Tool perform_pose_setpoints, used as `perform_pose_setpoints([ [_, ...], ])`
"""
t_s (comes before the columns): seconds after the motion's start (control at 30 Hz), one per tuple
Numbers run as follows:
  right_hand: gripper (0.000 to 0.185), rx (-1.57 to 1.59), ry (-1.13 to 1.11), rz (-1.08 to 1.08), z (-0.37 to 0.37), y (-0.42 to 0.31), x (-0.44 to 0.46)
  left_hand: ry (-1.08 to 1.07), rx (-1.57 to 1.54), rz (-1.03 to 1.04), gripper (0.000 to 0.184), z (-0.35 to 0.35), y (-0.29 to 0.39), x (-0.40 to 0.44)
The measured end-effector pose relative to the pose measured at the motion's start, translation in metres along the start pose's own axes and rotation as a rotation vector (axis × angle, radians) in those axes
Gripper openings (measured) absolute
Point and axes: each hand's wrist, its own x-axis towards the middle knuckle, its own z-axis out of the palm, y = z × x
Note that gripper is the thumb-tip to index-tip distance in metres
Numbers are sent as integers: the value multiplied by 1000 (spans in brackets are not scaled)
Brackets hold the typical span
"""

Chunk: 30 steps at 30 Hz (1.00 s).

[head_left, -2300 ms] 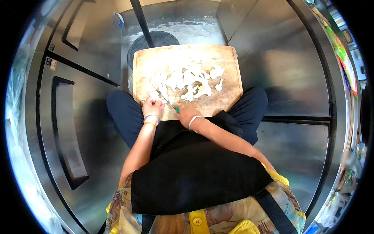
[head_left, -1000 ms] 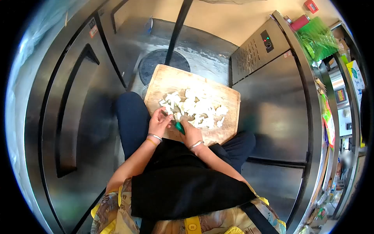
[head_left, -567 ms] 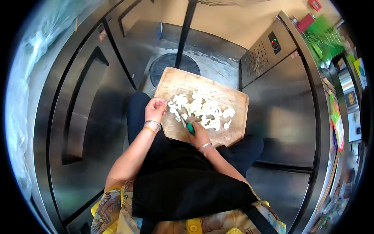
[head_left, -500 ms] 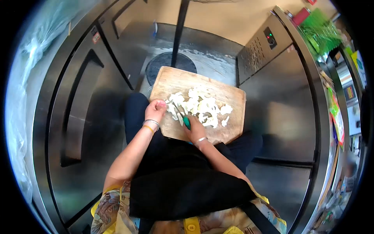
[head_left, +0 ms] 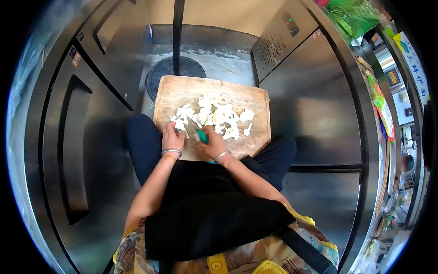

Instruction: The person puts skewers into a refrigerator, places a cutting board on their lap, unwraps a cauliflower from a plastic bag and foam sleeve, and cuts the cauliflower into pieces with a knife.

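A wooden cutting board (head_left: pixel 255 105) lies across the lap, with white cauliflower-like pieces (head_left: pixel 223 115) spread over its middle. My right hand (head_left: pixel 212 144) is closed round the green handle (head_left: pixel 202 136) of a small knife, whose blade (head_left: pixel 192 127) points up and left, slightly blurred. At the board's lower left, my left hand (head_left: pixel 172 139) rests beside a few white pieces (head_left: pixel 181 122). Its fingers are bent and pressed together; whether a piece is between them is too small to make out.
Steel cabinets stand on the left (head_left: pixel 105 150) and right (head_left: pixel 315 100). Behind the board are a round dark lid (head_left: pixel 157 73) on the floor and a black upright bar (head_left: pixel 177 36). At the far right are green vegetables in plastic (head_left: pixel 353 18) and a person's head, blurred.
The view has turned, so the board looks more level. My left hand has moved from the board's left edge down onto its lower left corner, nearer the knife in my right hand.
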Motion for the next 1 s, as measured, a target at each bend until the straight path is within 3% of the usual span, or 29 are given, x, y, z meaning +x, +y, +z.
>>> perform_pose_setpoints([
  [0.17,40,24,388,133,-66,35,0,171,87,87,51,17,-7,8],
  [0.27,42,-97,433,208,-86,77,12,126,70,51,50,17,-6,10],
  [0.37,39,-131,399,277,-98,44,9,75,23,7,46,13,-6,10],
  [0.5,38,-73,484,203,-78,72,10,71,-13,27,41,-5,11,6],
  [0.63,29,-105,401,12,-54,46,-6,176,124,252,44,-18,31,20],
  [0.67,28,-52,307,130,-48,40,-12,127,159,308,46,-19,36,27],
  [0.7,29,-18,282,33,-40,41,-18,78,193,366,48,-19,39,35],
  [0.77,34,-63,87,137,-43,1,-27,-33,211,323,51,-11,35,53],
  [0.83,34,-31,51,89,-35,10,-34,-228,294,393,50,-10,31,74],
  [0.9,32,2,81,18,-30,20,-40,-232,341,376,46,-9,23,88],
  [0.97,30,32,84,37,-31,23,-46,-213,-168,188,40,-5,-6,102],
  [1.0,29,50,49,140,-29,28,-48,-276,-648,-115,39,-5,-11,105],
])
